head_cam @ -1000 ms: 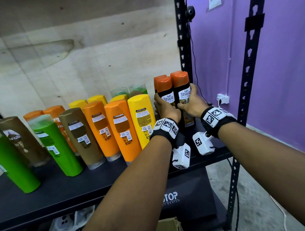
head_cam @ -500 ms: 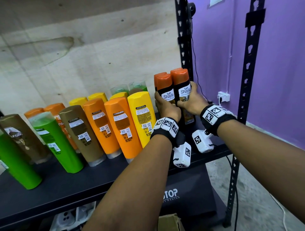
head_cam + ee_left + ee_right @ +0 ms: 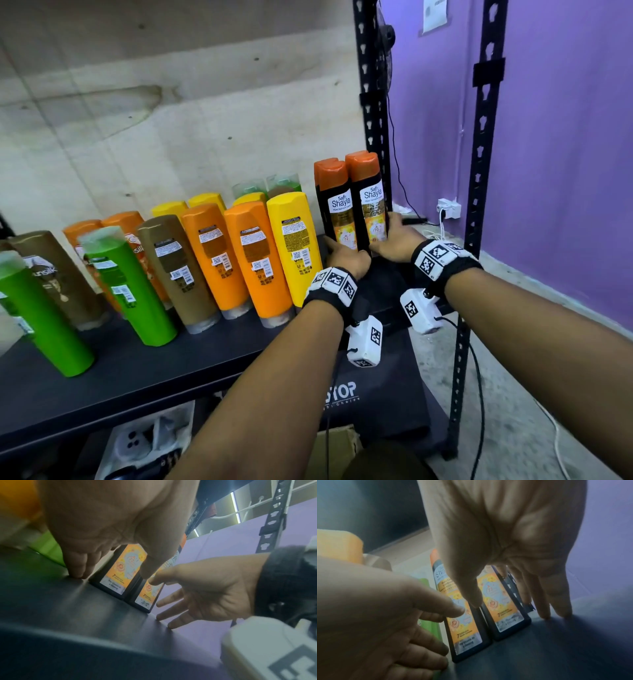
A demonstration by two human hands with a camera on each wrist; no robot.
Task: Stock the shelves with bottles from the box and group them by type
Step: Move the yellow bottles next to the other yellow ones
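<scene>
- Left hand (image 3: 347, 258), fingers straight, presses the base of the left tall black orange-capped plastic shampoo bottle (image 3: 337, 205).
- Right hand (image 3: 394, 240), fingers likewise extended, braces the right twin bottle (image 3: 368, 198).
- Both bottles stand upright, touching, at the right end of the black metal shelf (image 3: 137, 370).
- Judged rigid, smooth, top-heavy; grip low on the flat sides.
- Yellow and orange bottles (image 3: 260, 253) lean just beside.

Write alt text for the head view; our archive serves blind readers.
Two hands, left hand and right hand, steady two black Safi Shayla bottles with orange caps, standing upright at the right end of a black shelf. To their left stand yellow, orange, brown and green bottles.
</scene>
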